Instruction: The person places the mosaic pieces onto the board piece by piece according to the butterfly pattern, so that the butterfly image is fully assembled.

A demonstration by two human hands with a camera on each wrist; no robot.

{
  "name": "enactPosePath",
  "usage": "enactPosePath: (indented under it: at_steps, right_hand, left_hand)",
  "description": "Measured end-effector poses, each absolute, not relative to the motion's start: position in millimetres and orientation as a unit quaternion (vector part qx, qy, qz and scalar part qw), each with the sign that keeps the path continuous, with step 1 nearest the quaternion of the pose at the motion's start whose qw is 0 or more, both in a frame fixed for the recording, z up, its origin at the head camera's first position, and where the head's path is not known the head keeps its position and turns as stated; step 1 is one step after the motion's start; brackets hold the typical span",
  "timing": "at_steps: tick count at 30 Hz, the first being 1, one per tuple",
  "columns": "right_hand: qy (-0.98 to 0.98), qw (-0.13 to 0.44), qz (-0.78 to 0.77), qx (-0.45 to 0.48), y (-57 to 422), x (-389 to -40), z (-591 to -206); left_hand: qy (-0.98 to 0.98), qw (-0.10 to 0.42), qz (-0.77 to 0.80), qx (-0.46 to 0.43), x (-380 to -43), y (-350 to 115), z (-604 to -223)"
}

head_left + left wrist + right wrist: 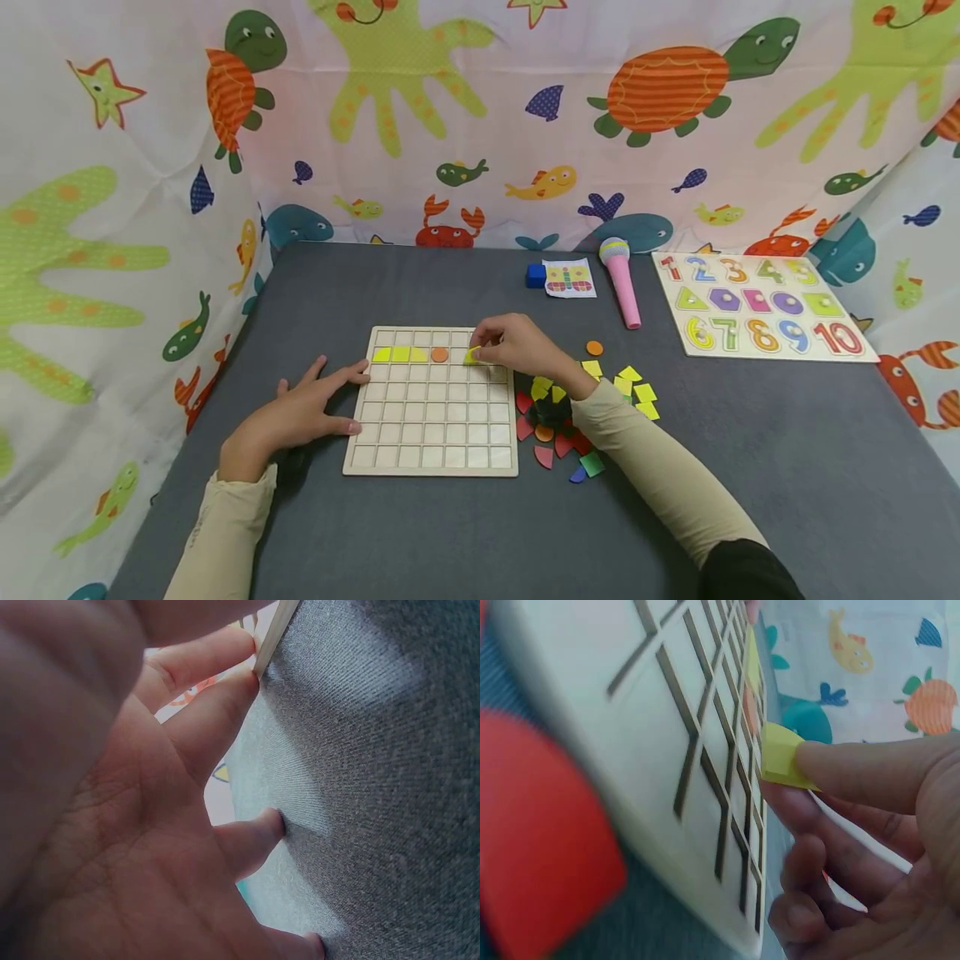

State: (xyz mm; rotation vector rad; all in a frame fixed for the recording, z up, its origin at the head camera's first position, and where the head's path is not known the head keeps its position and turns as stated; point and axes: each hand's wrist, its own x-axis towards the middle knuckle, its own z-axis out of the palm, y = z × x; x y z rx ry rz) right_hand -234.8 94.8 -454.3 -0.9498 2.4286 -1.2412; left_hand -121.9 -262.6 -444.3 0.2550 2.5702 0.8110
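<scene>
A pale wooden grid board point(433, 435) lies on the grey table. Three yellow tiles point(400, 354) and an orange disc point(439, 355) sit in its second row from the top. My right hand point(517, 343) pinches a small yellow tile with a curved edge point(778, 754) between thumb and index finger, close over that same row, right of the disc. At the board's left edge, my left hand point(300, 410) rests with fingers spread; fingertips point(244, 682) touch the side of the board, and others press on the cloth.
Loose yellow, red, orange, green and blue pieces point(564, 444) lie in a heap right of the board, partly under my right forearm. Behind are a blue cube point(536, 276), a picture card point(569, 278) and a pink toy microphone point(622, 287). A number puzzle point(765, 308) lies back right.
</scene>
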Motion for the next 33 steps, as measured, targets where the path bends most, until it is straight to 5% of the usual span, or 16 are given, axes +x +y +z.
enactPosePath:
  at_steps: [33]
  right_hand:
    - [0.871,0.113,-0.331,-0.346,61.8,-243.2,-458.6]
  left_hand:
    - [0.928,0.218,0.288,0.092,-122.2,-263.5,-444.7]
